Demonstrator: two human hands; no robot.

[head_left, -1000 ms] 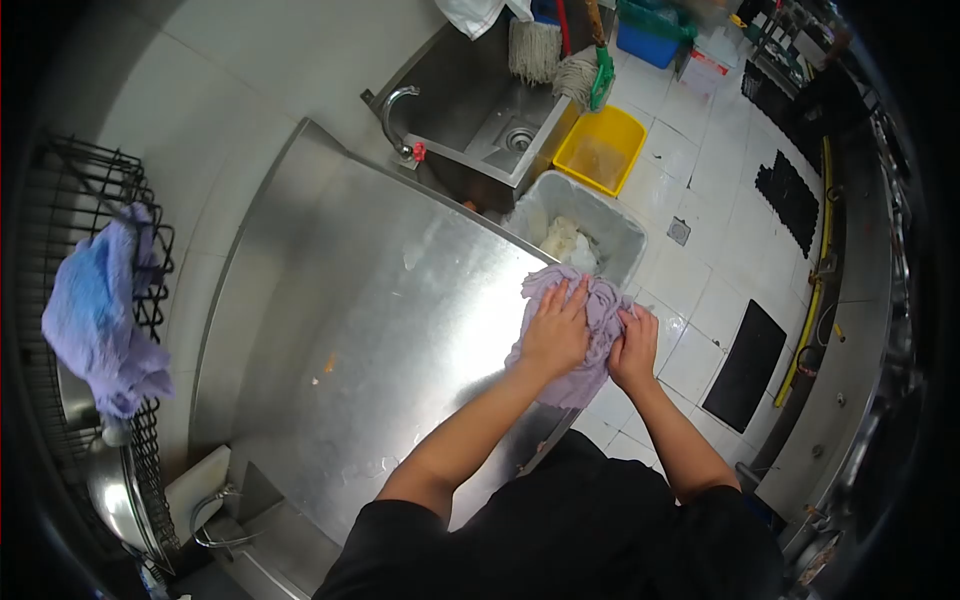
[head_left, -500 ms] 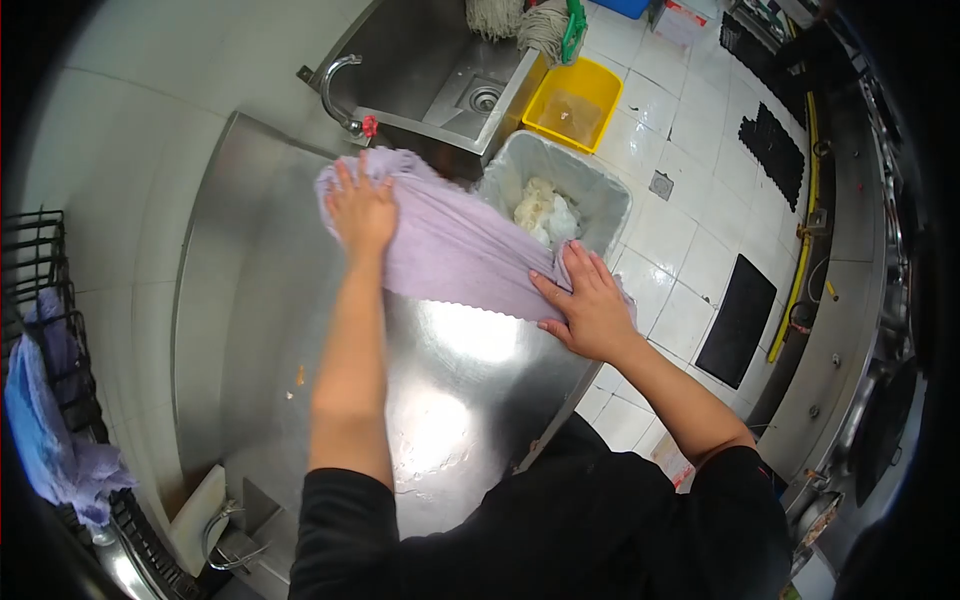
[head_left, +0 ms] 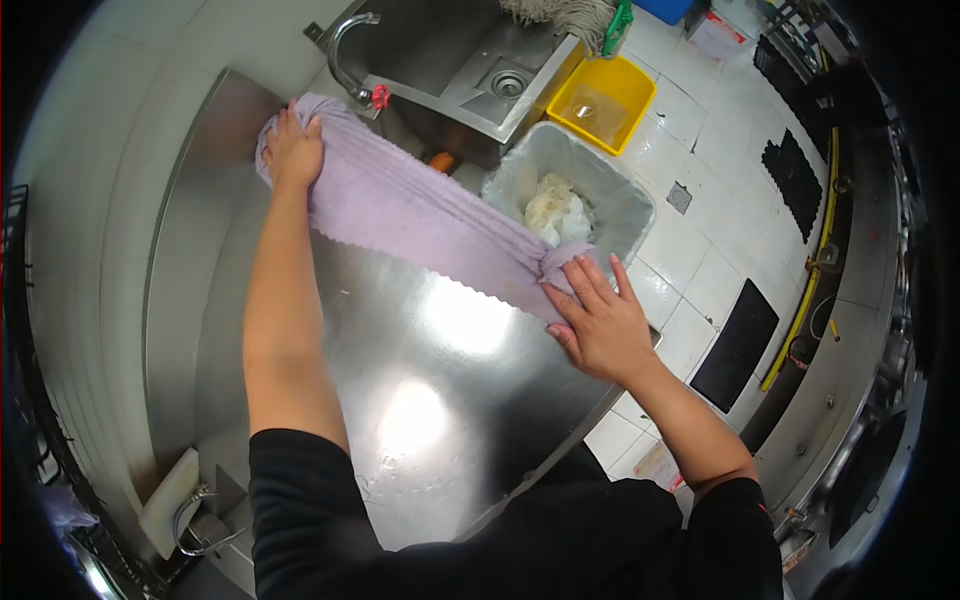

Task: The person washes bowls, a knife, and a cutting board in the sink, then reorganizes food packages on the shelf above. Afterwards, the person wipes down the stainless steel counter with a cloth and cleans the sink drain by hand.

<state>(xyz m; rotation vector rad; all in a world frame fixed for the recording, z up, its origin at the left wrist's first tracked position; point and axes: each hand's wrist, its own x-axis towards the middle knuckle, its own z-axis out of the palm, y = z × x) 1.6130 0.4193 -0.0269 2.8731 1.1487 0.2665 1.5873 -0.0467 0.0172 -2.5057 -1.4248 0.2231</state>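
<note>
A lilac towel (head_left: 400, 205) with a scalloped edge lies stretched across the far end of the steel counter (head_left: 400, 340). My left hand (head_left: 293, 152) presses flat on its left end, fingers apart, near the raised back edge. On the right end, at the counter's corner by the bin, rests my right hand (head_left: 600, 318) with fingers spread over a bunched fold. Neither palm's underside shows.
Beyond the towel is a sink (head_left: 480, 60) with a faucet (head_left: 350, 55) and red knob. A lined bin (head_left: 628, 215) holding crumpled waste stands off the counter's end, beside a yellow tub (head_left: 632, 95). A black mat (head_left: 737, 345) lies on the tiled floor.
My left hand has moved left and away from me, drawing the towel longer and flatter. My right hand stays near the corner, its fingers spread wider. The whole view has shifted.
</note>
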